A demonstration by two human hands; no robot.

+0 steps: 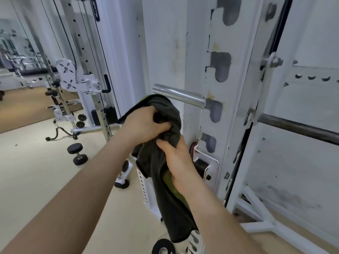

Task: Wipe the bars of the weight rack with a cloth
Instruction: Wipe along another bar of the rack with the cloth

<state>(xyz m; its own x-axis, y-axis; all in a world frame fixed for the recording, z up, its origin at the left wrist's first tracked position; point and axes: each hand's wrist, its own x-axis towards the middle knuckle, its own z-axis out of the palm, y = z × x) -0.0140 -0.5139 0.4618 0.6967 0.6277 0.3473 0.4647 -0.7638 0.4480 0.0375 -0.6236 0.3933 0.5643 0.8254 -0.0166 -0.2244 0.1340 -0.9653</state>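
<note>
Here, a dark grey cloth (pixel 151 162) with a green underside is held in both hands, just in front of the white upright (pixel 194 52) of the weight rack. Its bunched top is gripped by the left hand (pixel 145 123), just under the free end of a short chrome bar (pixel 179 95) jutting from the upright; contact cannot be told. Lower down, a fold is pinched by the right hand (pixel 177 162), and the rest hangs down. A black dumbbell (pixel 77 154) is seen on the floor, well to the left.
</note>
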